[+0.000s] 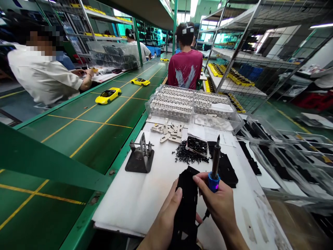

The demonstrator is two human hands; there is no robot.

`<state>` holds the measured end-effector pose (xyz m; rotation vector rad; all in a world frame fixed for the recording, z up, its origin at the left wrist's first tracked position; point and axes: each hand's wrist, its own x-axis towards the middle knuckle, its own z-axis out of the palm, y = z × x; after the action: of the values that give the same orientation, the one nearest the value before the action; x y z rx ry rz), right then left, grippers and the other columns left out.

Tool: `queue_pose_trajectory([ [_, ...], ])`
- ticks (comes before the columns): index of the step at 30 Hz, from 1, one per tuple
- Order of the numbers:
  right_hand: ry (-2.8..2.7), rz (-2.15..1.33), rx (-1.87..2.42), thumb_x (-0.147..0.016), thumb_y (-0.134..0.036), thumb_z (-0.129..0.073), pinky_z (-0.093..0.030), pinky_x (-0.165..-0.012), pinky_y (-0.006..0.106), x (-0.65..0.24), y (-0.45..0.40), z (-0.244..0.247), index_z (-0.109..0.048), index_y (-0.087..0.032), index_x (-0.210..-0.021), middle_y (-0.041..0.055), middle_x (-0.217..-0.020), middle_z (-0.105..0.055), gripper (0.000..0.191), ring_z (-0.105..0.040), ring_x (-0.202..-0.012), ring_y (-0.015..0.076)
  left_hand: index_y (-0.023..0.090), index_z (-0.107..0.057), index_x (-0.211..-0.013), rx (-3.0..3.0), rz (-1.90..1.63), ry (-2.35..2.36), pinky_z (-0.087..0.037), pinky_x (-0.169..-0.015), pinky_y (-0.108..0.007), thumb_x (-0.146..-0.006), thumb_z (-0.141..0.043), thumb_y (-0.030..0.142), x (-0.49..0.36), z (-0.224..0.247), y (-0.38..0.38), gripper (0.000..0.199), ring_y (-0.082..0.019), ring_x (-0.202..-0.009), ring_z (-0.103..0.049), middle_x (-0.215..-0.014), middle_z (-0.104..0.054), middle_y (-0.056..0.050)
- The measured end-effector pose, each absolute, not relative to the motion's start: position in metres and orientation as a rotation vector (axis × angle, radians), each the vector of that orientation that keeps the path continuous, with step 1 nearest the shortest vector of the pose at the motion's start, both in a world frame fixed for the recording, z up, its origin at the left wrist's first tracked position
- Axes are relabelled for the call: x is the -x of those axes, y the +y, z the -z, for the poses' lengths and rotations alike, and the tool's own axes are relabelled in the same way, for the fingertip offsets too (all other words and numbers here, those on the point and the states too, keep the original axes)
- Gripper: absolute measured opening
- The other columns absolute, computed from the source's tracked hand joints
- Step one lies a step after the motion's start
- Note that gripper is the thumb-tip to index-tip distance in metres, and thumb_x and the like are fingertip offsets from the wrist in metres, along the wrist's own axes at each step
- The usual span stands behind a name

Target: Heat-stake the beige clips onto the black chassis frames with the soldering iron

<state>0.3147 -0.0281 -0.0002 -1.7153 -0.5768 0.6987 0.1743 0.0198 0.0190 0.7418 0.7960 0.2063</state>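
Note:
A long flat black part (186, 205) is held over the near edge of the white worktable (117, 208). My left hand (166, 211) grips its left side, the thumb lying on the edge. My right hand (218, 201) is closed around the blue collar of a soldering iron (215, 163), its tip pointing up, while its thumb and finger touch the part's upper right edge. Beyond them lie a pile of small black pieces (182, 154), an open box (197, 146) full of them, and a stack of black parts (227, 170).
A metal stand (141, 156) sits at the table's left. Pale flat pieces (170, 131) and clear trays (192, 104) stand behind. The green conveyor (91, 135) carries yellow toy cars (108, 95). People sit on the left and ahead; racks and trays line the right.

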Motion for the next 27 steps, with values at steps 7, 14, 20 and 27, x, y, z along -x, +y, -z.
queue_pose_trajectory([
  [7,-0.475,-0.543,1.7,-0.074,-0.045,-0.071,-0.04,-0.05,0.015,-0.302,-0.036,-0.004,-0.068,-0.014,-0.076,-0.0016,-0.054,-0.053,0.031,-0.047,-0.05,0.0043,0.026,-0.038,-0.139,-0.587,-0.177,0.768,-0.051,-0.051,-0.023,-0.082,-0.043,0.066,-0.176,-0.018,0.015,0.07,-0.016,-0.055,-0.064,-0.084,-0.071,-0.009],
  [14,-0.512,-0.585,1.642,-0.074,-0.05,-0.07,-0.03,-0.038,0.018,-0.308,-0.045,-0.003,-0.067,-0.013,-0.079,-0.0007,-0.052,-0.053,0.038,-0.039,-0.042,0.0036,0.011,-0.036,-0.141,-0.292,-0.038,0.672,-0.054,-0.055,-0.029,-0.079,-0.038,0.071,-0.176,-0.015,0.021,0.086,-0.023,-0.058,-0.068,-0.086,-0.071,-0.017],
  [20,-0.772,-0.452,1.635,-0.082,-0.037,-0.064,-0.035,-0.048,0.018,-0.312,-0.038,-0.011,-0.068,-0.015,-0.076,-0.0011,-0.055,-0.055,0.023,-0.044,-0.048,0.0044,0.03,-0.03,-0.141,-0.599,-0.11,0.735,-0.049,-0.051,-0.024,-0.083,-0.041,0.064,-0.177,-0.022,0.016,0.068,-0.017,-0.053,-0.064,-0.081,-0.069,-0.007],
  [27,-0.949,-0.33,1.626,-0.086,-0.03,-0.061,-0.038,-0.054,0.018,-0.316,-0.036,-0.001,-0.067,-0.017,-0.08,-0.0016,-0.064,-0.06,0.015,-0.049,-0.053,0.0045,0.034,-0.02,-0.147,-0.874,-0.176,0.852,-0.046,-0.052,-0.021,-0.085,-0.035,0.065,-0.179,-0.027,0.005,0.071,-0.013,-0.054,-0.059,-0.077,-0.064,-0.003],
])
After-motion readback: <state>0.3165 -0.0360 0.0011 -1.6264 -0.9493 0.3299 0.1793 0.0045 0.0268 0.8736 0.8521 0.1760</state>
